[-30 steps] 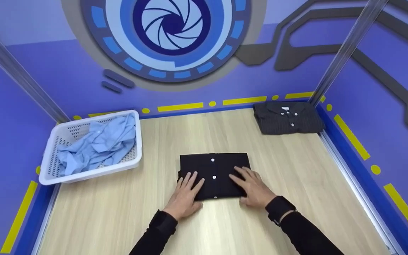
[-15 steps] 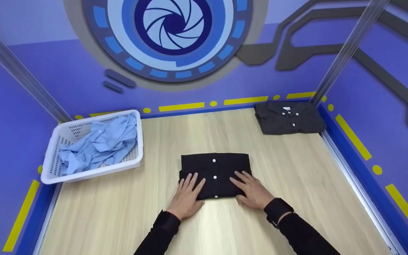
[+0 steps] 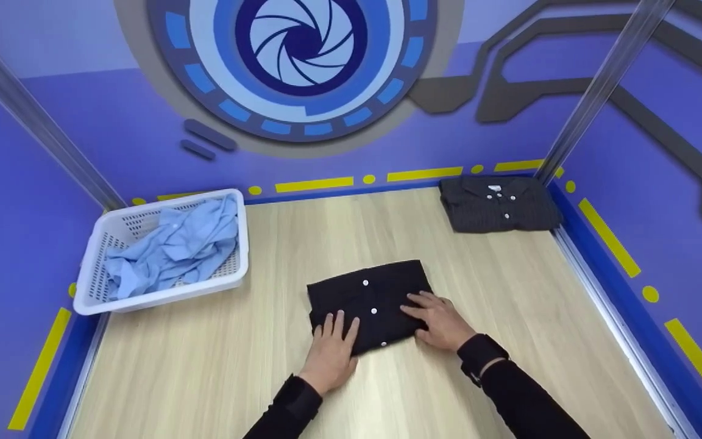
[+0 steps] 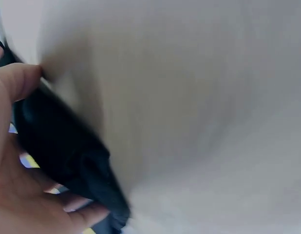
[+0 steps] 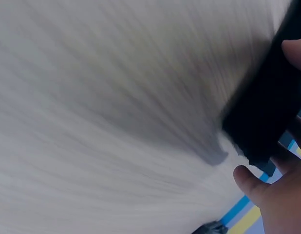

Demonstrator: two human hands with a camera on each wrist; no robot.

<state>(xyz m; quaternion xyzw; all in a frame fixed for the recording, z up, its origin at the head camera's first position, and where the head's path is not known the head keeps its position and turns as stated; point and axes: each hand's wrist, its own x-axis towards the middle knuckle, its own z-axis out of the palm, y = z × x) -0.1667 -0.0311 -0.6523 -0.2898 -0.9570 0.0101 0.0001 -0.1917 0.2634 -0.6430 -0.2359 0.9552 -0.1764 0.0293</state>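
Observation:
A folded black shirt (image 3: 381,302) with white buttons lies askew on the wooden table, its right side farther from me than its left. My left hand (image 3: 331,353) rests on its near left corner, fingers extended over the cloth. On the right side, my right hand (image 3: 442,321) presses the shirt with fingers spread. The left wrist view has the thumb (image 4: 21,78) at the cloth's near edge. From the right wrist camera, dark cloth (image 5: 267,97) lies between thumb and fingers, and one finger (image 5: 248,180) reaches past the corner.
A white perforated basket (image 3: 162,297) holding a crumpled light-blue garment (image 3: 174,247) stands at the back left. A folded dark striped shirt (image 3: 500,207) lies in the back right corner. Purple walls (image 3: 351,158) enclose the table's back and sides.
The black shirt has turned counterclockwise: its left side came nearer, its right side went slightly farther. My left hand moved nearer and a little right with it; the right hand shifted slightly right.

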